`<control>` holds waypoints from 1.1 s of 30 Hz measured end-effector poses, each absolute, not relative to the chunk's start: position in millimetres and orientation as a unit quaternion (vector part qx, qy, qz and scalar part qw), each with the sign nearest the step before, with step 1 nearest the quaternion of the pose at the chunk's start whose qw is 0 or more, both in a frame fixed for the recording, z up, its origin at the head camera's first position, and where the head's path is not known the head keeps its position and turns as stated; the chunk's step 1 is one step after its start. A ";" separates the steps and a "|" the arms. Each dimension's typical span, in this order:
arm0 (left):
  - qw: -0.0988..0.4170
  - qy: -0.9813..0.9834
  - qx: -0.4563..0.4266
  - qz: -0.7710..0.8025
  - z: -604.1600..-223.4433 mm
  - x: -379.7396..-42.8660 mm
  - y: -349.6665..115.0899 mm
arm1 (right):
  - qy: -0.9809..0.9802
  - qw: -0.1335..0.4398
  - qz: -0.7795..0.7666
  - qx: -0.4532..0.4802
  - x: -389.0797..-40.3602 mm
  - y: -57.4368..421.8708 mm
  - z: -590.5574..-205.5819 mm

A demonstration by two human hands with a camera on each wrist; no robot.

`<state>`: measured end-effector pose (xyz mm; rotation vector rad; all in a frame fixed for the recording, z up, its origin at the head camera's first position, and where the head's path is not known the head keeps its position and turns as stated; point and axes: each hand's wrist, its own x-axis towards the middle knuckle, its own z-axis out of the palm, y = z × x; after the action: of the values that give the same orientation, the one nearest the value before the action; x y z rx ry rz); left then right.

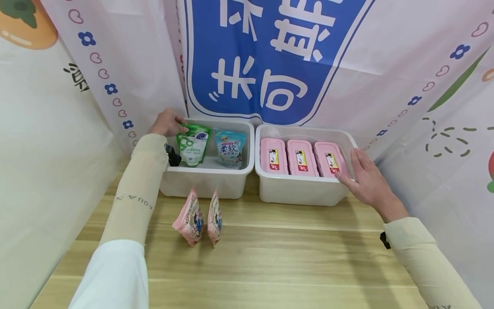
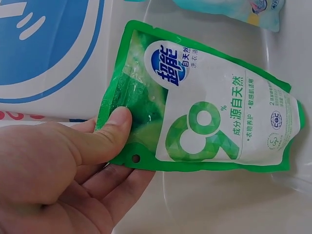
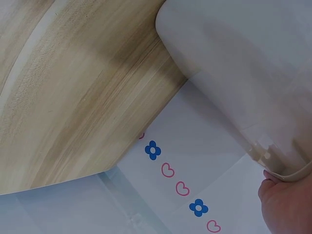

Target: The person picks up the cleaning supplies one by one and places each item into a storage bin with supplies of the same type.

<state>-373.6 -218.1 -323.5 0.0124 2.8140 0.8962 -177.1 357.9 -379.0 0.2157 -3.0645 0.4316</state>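
Observation:
My left hand (image 1: 167, 123) pinches the top corner of a green-and-white laundry detergent pouch (image 2: 209, 112), thumb on its front and fingers behind. The pouch stands tilted inside the left white bin (image 1: 204, 184). Beside it in the same bin is a blue detergent pouch (image 1: 230, 148). My right hand (image 1: 368, 182) rests at the right side of the right white bin (image 1: 297, 193), its fingers fairly straight along the rim. Three pink lidded boxes (image 1: 299, 156) stand in a row in that bin. The right wrist view shows only part of this hand, at the bin's edge.
Two pink printed packets (image 1: 191, 219) stand upright on the wooden table (image 1: 278, 257), in front of the left bin. Printed cloth (image 1: 146, 56) hangs behind the bins, and light-coloured walls (image 1: 42, 171) close in both sides.

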 end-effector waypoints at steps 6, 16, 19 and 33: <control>0.100 0.951 0.011 0.291 -322.5 -372.5 -222.7 | -0.988 0.025 0.139 0.069 -176.8 357.6 -379.2; 0.100 0.955 0.015 0.277 -318.4 -366.5 -229.4 | -0.988 0.021 0.141 0.063 -175.6 357.5 -378.5; 0.102 0.956 0.013 0.273 -317.2 -365.0 -230.3 | -0.988 0.022 0.140 0.065 -175.9 356.5 -378.4; 0.117 0.954 0.014 0.275 -302.3 -357.7 -234.1 | -0.988 0.022 0.139 0.061 -175.8 355.6 -377.4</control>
<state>-357.7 -234.1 -302.3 0.0412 2.7938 0.8060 -175.8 355.6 -377.4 0.1878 -3.0625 0.4301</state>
